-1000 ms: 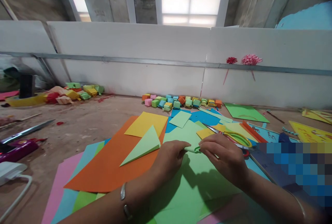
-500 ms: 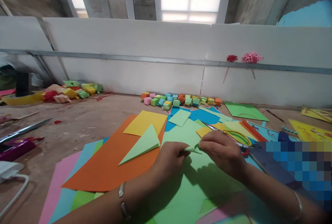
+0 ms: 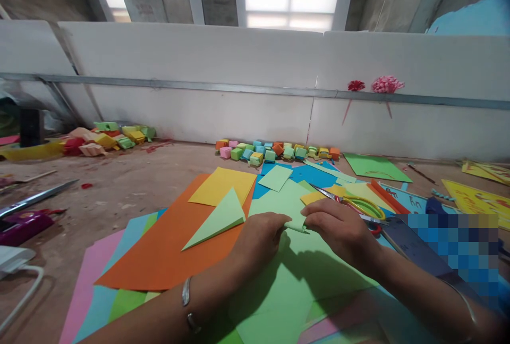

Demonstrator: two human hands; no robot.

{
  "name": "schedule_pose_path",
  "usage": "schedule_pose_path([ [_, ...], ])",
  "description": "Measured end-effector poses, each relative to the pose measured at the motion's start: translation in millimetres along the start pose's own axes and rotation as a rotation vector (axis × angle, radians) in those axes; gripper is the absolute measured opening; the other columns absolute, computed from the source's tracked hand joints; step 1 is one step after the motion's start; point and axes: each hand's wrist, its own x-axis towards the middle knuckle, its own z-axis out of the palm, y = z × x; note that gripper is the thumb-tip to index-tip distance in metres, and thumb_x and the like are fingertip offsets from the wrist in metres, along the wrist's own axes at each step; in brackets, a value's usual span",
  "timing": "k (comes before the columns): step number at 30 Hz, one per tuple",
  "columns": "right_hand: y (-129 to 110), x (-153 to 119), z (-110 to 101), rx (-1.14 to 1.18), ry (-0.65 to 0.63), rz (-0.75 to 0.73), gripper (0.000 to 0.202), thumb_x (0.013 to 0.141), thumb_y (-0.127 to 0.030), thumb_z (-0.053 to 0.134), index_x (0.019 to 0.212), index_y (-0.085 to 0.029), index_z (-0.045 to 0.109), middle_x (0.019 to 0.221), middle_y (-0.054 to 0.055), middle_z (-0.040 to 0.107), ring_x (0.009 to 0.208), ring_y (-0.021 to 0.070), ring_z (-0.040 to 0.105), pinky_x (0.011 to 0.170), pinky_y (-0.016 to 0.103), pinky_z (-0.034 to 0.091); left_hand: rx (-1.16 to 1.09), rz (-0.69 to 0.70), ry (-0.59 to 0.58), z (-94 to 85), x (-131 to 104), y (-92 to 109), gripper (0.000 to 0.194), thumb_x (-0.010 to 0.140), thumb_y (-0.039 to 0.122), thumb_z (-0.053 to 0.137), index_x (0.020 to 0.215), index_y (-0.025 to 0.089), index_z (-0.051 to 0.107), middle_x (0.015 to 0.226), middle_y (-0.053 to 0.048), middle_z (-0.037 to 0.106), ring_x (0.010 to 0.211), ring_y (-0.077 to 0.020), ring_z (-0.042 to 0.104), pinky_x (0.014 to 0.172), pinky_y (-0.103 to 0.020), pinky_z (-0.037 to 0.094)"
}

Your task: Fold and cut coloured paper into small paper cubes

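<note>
- Head view, the work: a small green paper (image 3: 296, 225) is strung between my fingertips above a large pale green sheet (image 3: 287, 301), well forward of the worktop's (image 3: 131, 190) back edge.
- Done so far, by my judgement: the paper is part-folded, its lower edge looking curled rather than creased flat. How much folding is left cannot be told; my fingers cover both ends.
- To the left, a folded green triangle (image 3: 220, 220) rests across an orange sheet (image 3: 159, 259), apart from my hands, with a yellow paper (image 3: 217, 187) behind it.
- Along the worktop's back edge, a row of small paper blocks (image 3: 270, 156) sits already shaped.
- My left hand (image 3: 258, 237): fingers curled in, thumb and forefinger pinched on the paper's left end, no gap showing.
- My right hand (image 3: 342, 229): fingertips narrowed onto the right end, just in front of yellow-handled scissors (image 3: 370, 203).
</note>
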Motion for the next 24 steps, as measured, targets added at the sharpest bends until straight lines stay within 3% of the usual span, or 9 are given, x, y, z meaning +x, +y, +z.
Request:
schedule_pose_path([
  [5, -10, 0, 2, -0.028, 0.025, 0.136, 0.016, 0.089, -0.006, 0.053, 0.079, -0.018, 0.058, 0.07, 0.002, 0.065, 0.063, 0.0134, 0.06, 0.06, 0.024, 0.047, 0.069, 0.015, 0.033, 1.3, 1, -1, 0.04, 0.079, 0.002, 0.049, 0.103, 0.019, 0.076, 0.095, -0.01, 0.077, 0.085, -0.0255, 0.071, 0.071, -0.029, 0.047],
  [11, -16, 4, -3, 0.003, 0.087, 0.239, 0.012, 0.087, -0.009, 0.057, 0.08, -0.02, 0.058, 0.067, -0.001, 0.064, 0.061, 0.0122, 0.059, 0.059, 0.022, 0.046, -0.112, -0.002, 0.035, 1.0, 1, 1, 0.038, 0.072, -0.001, 0.052, 0.092, 0.02, 0.077, 0.082, -0.003, 0.075, 0.073, -0.0177, 0.065, 0.065, -0.023, 0.042],
  [14, -13, 6, -6, 0.062, 0.049, 0.223, 0.008, 0.092, -0.016, 0.056, 0.096, -0.019, 0.063, 0.085, 0.005, 0.07, 0.078, 0.0146, 0.065, 0.072, 0.024, 0.051, -0.275, -0.047, 0.009, 0.2, 1, 3, 0.027, 0.073, 0.001, 0.053, 0.074, 0.017, 0.074, 0.06, 0.003, 0.061, 0.06, -0.0108, 0.051, 0.059, -0.02, 0.034],
  [16, -11, 4, -5, 0.069, 0.029, 0.208, 0.022, 0.09, -0.03, 0.063, 0.107, -0.017, 0.062, 0.096, 0.009, 0.07, 0.086, 0.018, 0.066, 0.075, 0.028, 0.052, -0.333, -0.082, -0.01, 1.7, 2, 2, 0.022, 0.075, 0.005, 0.054, 0.059, 0.015, 0.065, 0.052, 0.005, 0.045, 0.056, -0.0092, 0.04, 0.055, -0.019, 0.029],
  [18, -9, 2, -1, 0.065, 0.041, 0.224, 0.033, 0.085, -0.037, 0.07, 0.109, -0.016, 0.062, 0.09, 0.008, 0.07, 0.079, 0.0181, 0.065, 0.069, 0.028, 0.053, -0.351, -0.093, -0.032, 4.7, 2, 1, 0.023, 0.076, 0.009, 0.056, 0.053, 0.014, 0.058, 0.051, 0.006, 0.036, 0.056, -0.0088, 0.035, 0.053, -0.019, 0.026],
  [21, -9, -2, 4, 0.122, 0.062, 0.273, 0.008, 0.086, -0.021, 0.068, 0.093, -0.019, 0.064, 0.074, 0.002, 0.068, 0.066, 0.0141, 0.063, 0.062, 0.024, 0.049, -0.367, -0.076, -0.075, 8.8, 2, 0, 0.021, 0.077, 0.012, 0.055, 0.056, 0.014, 0.058, 0.053, 0.006, 0.035, 0.057, -0.0086, 0.033, 0.052, -0.019, 0.025],
  [24, -10, -3, 6, 0.202, 0.053, 0.304, 0.01, 0.086, -0.01, 0.063, 0.082, -0.019, 0.064, 0.071, 0.001, 0.067, 0.065, 0.0132, 0.061, 0.06, 0.024, 0.047, -0.386, -0.053, -0.109, 9.3, 1, 1, 0.018, 0.075, 0.009, 0.052, 0.059, 0.015, 0.059, 0.054, 0.006, 0.039, 0.056, -0.0083, 0.034, 0.053, -0.019, 0.026],
])
